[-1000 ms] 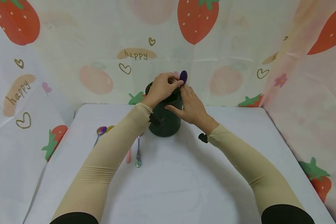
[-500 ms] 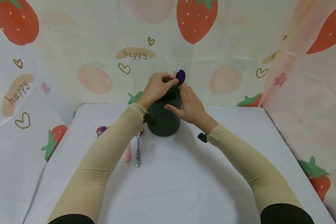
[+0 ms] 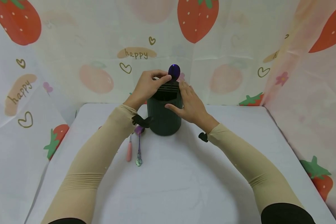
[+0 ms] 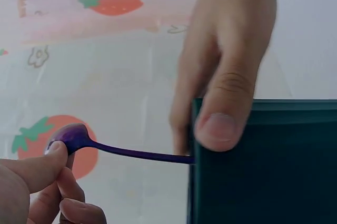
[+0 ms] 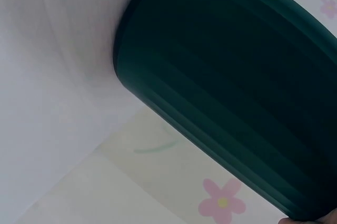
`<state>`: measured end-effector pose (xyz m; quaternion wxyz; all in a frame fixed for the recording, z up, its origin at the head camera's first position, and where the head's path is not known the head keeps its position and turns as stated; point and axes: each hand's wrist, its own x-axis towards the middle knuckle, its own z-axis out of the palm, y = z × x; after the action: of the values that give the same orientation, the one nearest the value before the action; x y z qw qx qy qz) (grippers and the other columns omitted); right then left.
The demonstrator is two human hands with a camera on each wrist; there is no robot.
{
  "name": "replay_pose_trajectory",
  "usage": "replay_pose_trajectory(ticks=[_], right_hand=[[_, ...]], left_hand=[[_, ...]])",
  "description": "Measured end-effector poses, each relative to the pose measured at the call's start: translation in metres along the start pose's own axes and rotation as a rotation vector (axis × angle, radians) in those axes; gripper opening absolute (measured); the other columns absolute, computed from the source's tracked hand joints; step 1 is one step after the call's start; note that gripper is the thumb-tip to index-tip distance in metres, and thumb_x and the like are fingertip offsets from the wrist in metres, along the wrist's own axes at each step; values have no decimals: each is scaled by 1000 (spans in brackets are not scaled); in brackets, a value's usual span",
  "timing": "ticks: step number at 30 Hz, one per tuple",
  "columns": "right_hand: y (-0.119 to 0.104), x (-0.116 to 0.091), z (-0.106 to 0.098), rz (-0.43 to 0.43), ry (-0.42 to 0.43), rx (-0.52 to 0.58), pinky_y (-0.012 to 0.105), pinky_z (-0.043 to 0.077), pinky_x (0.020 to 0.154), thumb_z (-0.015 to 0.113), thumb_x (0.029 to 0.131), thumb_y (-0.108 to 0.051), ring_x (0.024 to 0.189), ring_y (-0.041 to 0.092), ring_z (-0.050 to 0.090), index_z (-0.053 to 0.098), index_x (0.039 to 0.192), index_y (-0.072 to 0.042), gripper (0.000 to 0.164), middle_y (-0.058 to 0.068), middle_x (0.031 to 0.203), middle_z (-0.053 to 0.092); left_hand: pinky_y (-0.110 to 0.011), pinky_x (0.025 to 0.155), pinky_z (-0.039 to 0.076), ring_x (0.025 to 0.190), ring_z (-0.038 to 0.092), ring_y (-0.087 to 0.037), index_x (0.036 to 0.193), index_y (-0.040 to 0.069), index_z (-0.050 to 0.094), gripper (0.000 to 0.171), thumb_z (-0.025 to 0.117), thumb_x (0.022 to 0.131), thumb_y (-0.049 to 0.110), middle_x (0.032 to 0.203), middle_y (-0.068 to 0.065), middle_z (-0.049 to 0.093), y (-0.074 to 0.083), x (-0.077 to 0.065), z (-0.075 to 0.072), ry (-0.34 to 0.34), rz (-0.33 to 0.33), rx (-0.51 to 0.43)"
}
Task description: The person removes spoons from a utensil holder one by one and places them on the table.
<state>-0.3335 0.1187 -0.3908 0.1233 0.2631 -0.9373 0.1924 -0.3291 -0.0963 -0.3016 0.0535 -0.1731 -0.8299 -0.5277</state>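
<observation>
A dark green ribbed utensil holder (image 3: 164,119) with a slotted top stands upright on the white table. My left hand (image 3: 148,85) pinches the bowl of a shiny purple spoon (image 3: 174,72) between thumb and fingers. In the left wrist view the spoon's thin handle (image 4: 137,154) runs down past the holder's rim, and its lower end is hidden. Against the holder's right side rests my right hand (image 3: 192,107), fingers straight and thumb lying across the front near the rim. The right wrist view is filled mostly by the holder's ribbed wall (image 5: 221,87).
Left of the holder, a purple spoon with an ornate green handle end (image 3: 139,160) lies beside a pink-handled utensil (image 3: 129,151). The left forearm covers part of the table there. A strawberry-print cloth (image 3: 100,40) hangs behind the table (image 3: 170,186) and along its sides.
My left hand and the purple spoon have shifted left along the holder's top, and the slots show more. My right hand stays at the holder's side. The left sleeve now covers other utensils.
</observation>
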Motion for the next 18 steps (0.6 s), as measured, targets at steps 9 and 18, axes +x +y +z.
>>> replay_pose_trajectory(ticks=[9, 18], right_hand=[[4, 0, 0, 10, 0, 13, 42, 4, 133, 59, 99, -73, 167, 30, 7, 10, 171, 0, 114, 19, 178, 13], [3, -1, 0, 17, -10, 20, 42, 5, 133, 58, 98, -76, 167, 27, 5, 8, 171, -2, 116, 17, 179, 11]], left_hand=[[-39, 93, 50, 109, 58, -20, 130, 14, 77, 39, 72, 105, 44, 132, -1, 71, 11, -7, -19, 35, -25, -45], [-30, 78, 39, 80, 47, -13, 119, 13, 80, 27, 75, 104, 35, 102, 5, 61, 15, -14, -42, 124, -36, -262]])
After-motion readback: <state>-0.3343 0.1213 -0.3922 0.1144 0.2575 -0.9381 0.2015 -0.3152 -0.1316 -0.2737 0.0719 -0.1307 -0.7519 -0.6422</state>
